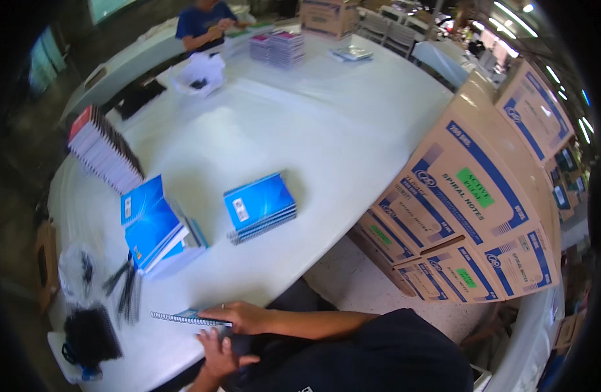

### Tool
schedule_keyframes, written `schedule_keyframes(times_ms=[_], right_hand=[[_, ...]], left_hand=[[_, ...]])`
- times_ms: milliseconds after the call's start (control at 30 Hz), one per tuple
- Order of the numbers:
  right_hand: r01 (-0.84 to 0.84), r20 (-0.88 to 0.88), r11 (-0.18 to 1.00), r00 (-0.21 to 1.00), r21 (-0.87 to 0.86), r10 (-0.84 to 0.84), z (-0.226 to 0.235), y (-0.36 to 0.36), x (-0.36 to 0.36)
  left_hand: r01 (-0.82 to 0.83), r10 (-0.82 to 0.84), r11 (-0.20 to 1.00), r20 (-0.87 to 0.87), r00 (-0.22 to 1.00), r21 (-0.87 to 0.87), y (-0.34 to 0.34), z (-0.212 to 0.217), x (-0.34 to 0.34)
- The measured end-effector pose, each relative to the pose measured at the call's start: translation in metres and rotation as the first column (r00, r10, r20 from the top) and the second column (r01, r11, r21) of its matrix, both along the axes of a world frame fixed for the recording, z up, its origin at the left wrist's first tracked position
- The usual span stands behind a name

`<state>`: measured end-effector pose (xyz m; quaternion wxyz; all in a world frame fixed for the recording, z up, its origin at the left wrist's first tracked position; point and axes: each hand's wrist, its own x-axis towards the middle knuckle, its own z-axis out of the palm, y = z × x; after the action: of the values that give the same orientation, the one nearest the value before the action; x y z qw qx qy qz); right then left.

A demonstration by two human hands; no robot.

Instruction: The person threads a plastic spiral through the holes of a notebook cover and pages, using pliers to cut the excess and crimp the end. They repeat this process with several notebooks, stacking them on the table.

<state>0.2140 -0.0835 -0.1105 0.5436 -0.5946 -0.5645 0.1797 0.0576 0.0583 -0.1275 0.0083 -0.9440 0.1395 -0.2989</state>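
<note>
A spiral notebook [191, 318] is held nearly level over the table's near edge, its wire coil facing me and a bit of blue cover showing. My right hand [242, 317] grips its right end, fingers lying along the top. Just below, my left hand [221, 355] has its thumb spread and its fingers reaching up to the coil edge; whether they press on it is hard to tell. Farther off sits a neat stack of blue spiral notebooks [260, 201]. To its left, blue covers and loose page blocks [158, 225] lie in a fanned, uneven pile.
Black coils [127, 294] and a dark bundle [91, 333] lie at the table's left. A tall notebook stack [104, 147] leans behind them. Cartons [444, 215] are piled on the right. Across the white table [340, 130], a co-worker [206, 26] sits near a white bag [199, 73] and more notebooks [281, 49].
</note>
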Motion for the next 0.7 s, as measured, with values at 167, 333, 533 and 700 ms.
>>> schedule_keyframes(times_ms=[167,333,533,700], right_hand=[[0.105,-0.122,0.993,0.988,0.055,-0.098,0.003,0.008,-0.007],[0.101,-0.338,0.995,0.936,-0.016,-0.1,0.027,0.006,0.017],[0.194,-0.1,0.981,0.976,0.015,-0.191,0.023,0.014,0.018],[0.191,-0.204,0.979,0.958,-0.073,-0.202,0.022,0.014,0.018]], left_hand=[[-0.223,0.22,0.858,-0.062,0.974,-0.463,0.012,0.031,0.067],[-0.106,0.087,0.973,-0.099,0.991,-0.204,-0.03,0.033,0.041],[-0.148,0.06,0.967,-0.382,0.922,-0.206,-0.009,0.129,0.084],[-0.181,0.088,0.965,-0.412,0.907,-0.192,-0.014,0.141,0.092]])
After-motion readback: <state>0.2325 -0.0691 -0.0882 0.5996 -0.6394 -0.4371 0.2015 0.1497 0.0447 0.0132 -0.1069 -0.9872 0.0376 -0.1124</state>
